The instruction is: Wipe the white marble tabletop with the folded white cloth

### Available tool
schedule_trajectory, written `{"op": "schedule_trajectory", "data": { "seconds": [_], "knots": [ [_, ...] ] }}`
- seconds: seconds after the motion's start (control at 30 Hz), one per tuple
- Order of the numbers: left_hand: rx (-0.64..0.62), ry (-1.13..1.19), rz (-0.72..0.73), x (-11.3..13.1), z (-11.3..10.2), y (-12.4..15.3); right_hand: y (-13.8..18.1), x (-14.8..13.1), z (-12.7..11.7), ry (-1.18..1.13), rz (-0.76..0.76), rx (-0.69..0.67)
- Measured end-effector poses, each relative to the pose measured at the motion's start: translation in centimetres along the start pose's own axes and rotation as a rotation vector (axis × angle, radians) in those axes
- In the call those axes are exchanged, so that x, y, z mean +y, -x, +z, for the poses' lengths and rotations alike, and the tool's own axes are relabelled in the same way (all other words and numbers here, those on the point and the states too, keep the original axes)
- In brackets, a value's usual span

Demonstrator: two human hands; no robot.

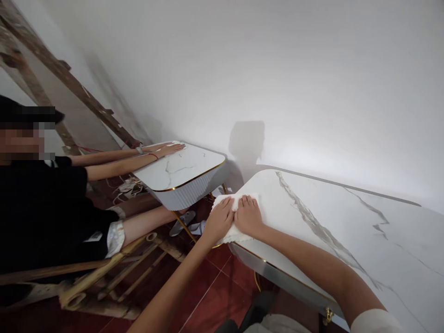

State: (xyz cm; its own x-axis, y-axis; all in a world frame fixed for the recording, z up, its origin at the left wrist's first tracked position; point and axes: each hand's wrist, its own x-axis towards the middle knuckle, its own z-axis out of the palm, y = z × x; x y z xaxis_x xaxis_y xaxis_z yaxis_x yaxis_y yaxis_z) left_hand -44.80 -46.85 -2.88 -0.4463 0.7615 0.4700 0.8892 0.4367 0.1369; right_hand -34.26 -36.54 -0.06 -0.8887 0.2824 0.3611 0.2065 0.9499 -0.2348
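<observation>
My left hand (220, 218) and my right hand (248, 216) lie side by side on a folded white cloth (239, 235), fingers flat and pointing away from me. Their palms press the cloth onto the near left corner of a white marble-patterned tabletop (312, 203). One edge of the cloth reaches over the table's gold-trimmed rim. Grey veins run across the glossy top, and a small gold knob (328, 315) shows on its front side.
A person in black (45, 208) sits at left on a bamboo seat (114, 277), hands (169, 149) resting on a second marble-patterned table (194, 169). A white wall (312, 83) stands behind both tables. Slippers (182, 223) lie on the red tiled floor (211, 291). Wooden poles (83, 88) lean at left.
</observation>
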Motion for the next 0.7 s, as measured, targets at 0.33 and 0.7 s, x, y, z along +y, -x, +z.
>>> {"op": "schedule_trajectory", "data": {
  "seconds": [0.33, 0.7],
  "knots": [
    [-0.060, -0.022, -0.005, 6.1, 1.6, -0.9, 3.7, 5.0, -2.5, 0.052, -0.032, -0.009],
    [-0.131, 0.251, 0.059, 6.3, 6.3, -15.1, -5.2, 14.4, -1.2, 0.097, 0.182, 0.147]
  ]
}}
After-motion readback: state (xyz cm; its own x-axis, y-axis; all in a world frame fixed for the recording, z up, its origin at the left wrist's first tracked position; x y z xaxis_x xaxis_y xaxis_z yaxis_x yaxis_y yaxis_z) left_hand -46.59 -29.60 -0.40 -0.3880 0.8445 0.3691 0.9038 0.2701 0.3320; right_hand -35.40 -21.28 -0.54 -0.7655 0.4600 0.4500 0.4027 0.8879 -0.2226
